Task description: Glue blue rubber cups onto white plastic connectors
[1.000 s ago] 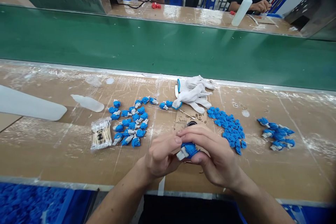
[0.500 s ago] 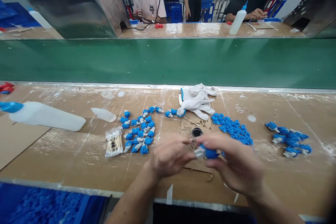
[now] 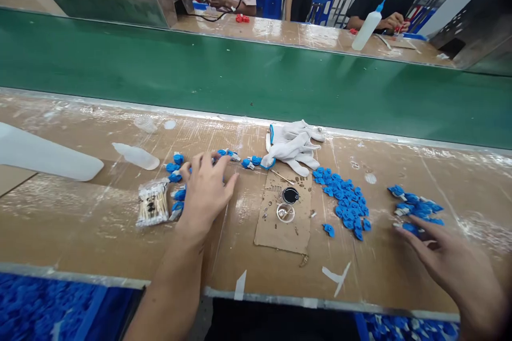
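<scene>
Your left hand (image 3: 206, 189) lies flat, fingers spread, on the left pile of blue-and-grey plastic pieces (image 3: 178, 176), gripping nothing. Your right hand (image 3: 452, 261) is open too, fingertips touching the right pile (image 3: 416, 208). Hands well apart. Btwn them: small cardboard square (image 3: 285, 224) w/ round black cap (image 3: 290, 195), on the taped, glossy surface (image 3: 100, 224). Knit white gloves (image 3: 294, 145) behind.

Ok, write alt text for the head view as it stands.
A person's left hand lies spread over a cluster of blue-and-grey parts, while the right hand reaches fingertips into a smaller pile on the taped cardboard worktable. White gloves lie beside a green conveyor belt.
</scene>
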{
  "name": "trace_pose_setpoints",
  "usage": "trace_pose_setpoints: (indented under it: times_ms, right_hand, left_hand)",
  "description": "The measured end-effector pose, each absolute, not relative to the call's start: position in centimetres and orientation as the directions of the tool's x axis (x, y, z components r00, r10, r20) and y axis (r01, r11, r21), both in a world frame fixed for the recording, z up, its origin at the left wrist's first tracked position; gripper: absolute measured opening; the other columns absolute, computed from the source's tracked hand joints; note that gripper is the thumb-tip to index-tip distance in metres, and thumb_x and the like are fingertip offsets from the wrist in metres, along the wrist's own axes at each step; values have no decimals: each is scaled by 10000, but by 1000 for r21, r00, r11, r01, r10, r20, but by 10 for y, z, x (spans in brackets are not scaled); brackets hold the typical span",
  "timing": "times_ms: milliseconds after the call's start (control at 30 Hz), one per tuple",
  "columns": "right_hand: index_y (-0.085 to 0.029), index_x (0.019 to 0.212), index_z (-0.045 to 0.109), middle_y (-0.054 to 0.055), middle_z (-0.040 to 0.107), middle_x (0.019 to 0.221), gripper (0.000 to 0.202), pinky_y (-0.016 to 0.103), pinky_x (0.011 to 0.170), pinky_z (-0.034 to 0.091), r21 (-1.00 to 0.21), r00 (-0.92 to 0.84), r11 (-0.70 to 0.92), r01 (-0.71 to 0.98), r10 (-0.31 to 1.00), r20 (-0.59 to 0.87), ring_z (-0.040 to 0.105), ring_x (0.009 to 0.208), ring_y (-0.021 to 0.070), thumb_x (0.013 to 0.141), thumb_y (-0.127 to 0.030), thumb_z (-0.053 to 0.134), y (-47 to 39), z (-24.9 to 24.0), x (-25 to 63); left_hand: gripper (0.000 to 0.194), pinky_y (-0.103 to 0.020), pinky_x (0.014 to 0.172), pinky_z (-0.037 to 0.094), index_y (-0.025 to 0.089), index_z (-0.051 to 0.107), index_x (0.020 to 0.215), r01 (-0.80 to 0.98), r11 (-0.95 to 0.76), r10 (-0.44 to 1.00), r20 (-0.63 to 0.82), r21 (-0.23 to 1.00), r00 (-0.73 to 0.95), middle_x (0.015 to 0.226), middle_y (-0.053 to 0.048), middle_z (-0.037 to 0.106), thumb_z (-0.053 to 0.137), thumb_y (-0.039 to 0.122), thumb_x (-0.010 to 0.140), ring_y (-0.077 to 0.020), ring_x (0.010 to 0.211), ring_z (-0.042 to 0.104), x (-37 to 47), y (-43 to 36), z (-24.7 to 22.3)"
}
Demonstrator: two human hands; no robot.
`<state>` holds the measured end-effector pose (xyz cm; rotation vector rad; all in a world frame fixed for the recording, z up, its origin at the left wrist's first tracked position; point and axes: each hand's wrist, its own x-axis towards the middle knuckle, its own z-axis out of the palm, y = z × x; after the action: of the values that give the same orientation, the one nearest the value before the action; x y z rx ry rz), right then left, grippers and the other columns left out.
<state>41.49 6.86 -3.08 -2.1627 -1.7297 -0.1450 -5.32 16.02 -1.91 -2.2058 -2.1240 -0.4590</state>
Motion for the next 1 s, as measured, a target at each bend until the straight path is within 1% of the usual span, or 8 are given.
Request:
trace_pose_setpoints:
  times_ms: [133,200,267,333,467,633,800,1000]
  right_hand:
    - [-158,1106,765,152,758,949,671,440,665,531,-146,247,-199,969,809,534,704,774,309,913,-740,492,86,-7,368]
    - [-191,1053,756,107,753,960,395,391,713,544,-251,92,63,966,823,561,698,767,243,956,-544,610,93,4,328]
    - [-224,1057,736,79,754,985,186,350,765,557,-323,-238,419,848,848,474,713,856,219,968,-369,662,98,10,287]
    - [-229,1089,719,72,755,994,145,335,741,555,-340,-429,551,762,823,372,713,880,212,992,-289,630,103,11,253]
    - [-203,991,708,61,737,890,155,337,672,503,-300,-390,485,821,861,325,687,815,225,1006,-329,618,109,1,219]
    - [-204,873,694,33,696,782,178,319,657,450,-379,-180,312,871,921,345,646,744,201,971,-351,676,111,-5,207]
    - [-218,801,689,17,688,730,187,316,638,448,-442,-165,302,845,933,320,638,716,188,972,-276,642,113,-3,205]
    - [-218,1075,717,69,739,985,188,355,794,549,-475,-258,419,774,893,368,694,924,210,988,-162,559,113,-4,215]
  left_hand:
    - [430,-597,1064,336,249,685,1289,956,-248,932,306,154,192,1441,-148,633,484,73,953,-372,1364,485,-31,171,-30]
    - [416,-628,1049,340,249,711,1202,936,-297,912,347,190,219,1333,-143,706,495,32,921,-379,1326,525,-29,176,-38]
    - [304,-647,1028,352,237,724,1056,924,-307,897,394,227,201,1187,-136,763,548,43,902,-393,1274,566,-33,178,-43]
    - [204,-638,1016,371,229,707,952,915,-311,887,424,256,183,1067,-126,783,595,68,897,-391,1204,609,-39,178,-44]
    - [181,-525,966,465,230,691,1073,814,-378,833,545,440,92,1035,-91,759,636,133,931,-300,1021,681,-51,169,-35]
    - [235,-340,816,577,224,704,1122,349,-508,791,586,788,-173,1072,-49,618,736,173,895,-177,922,673,-45,158,-28]
    - [276,-230,767,587,212,762,1029,201,-510,829,540,837,-145,1079,-35,591,804,68,797,-127,944,664,-34,155,-25]
    - [257,-284,825,604,213,756,1069,220,-495,840,528,841,-127,1074,-54,715,784,98,841,-175,1026,695,-36,155,-28]
